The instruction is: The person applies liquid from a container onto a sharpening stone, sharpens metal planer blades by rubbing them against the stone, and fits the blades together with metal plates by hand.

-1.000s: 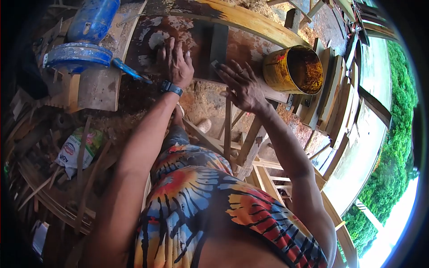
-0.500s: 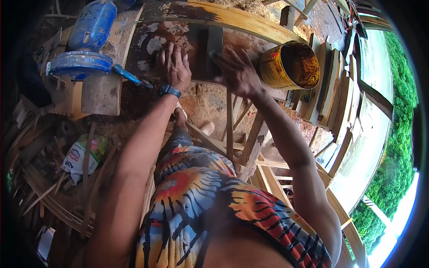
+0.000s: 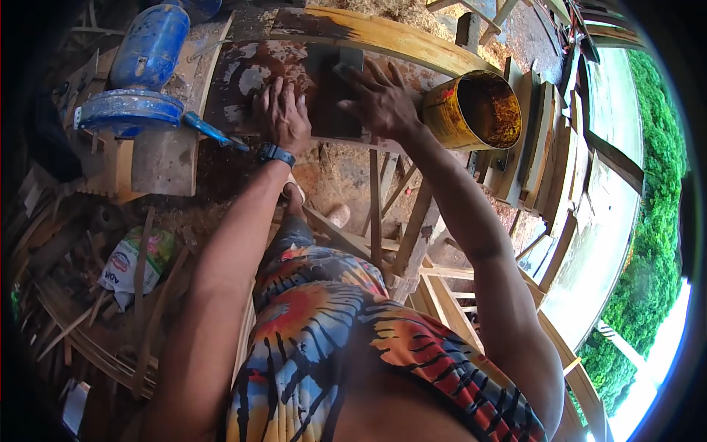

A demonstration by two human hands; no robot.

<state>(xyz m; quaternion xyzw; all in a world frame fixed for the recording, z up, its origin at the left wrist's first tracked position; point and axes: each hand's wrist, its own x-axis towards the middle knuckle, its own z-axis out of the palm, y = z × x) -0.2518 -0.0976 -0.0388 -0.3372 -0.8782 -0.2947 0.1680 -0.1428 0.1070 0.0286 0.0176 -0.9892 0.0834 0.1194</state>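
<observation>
Right hand (image 3: pixel 379 103) has moved farther from the body than a half second ago, across the brown panel (image 3: pixel 324 103); its stroke appears to be advancing. Fingers are outspread, their tips at a small flat grey piece (image 3: pixel 343 69) on the panel; whether they pinch it or merely press it cannot be told. Left hand (image 3: pixel 289 121) remains on the panel, fingers slightly apart, gripping nothing visible. Container: yellow can (image 3: pixel 443 110), just beside the right hand; inner wall stained orange and dark brown, fill level unclear. Printed bag (image 3: pixel 121 272), lower left: contents not visible.
</observation>
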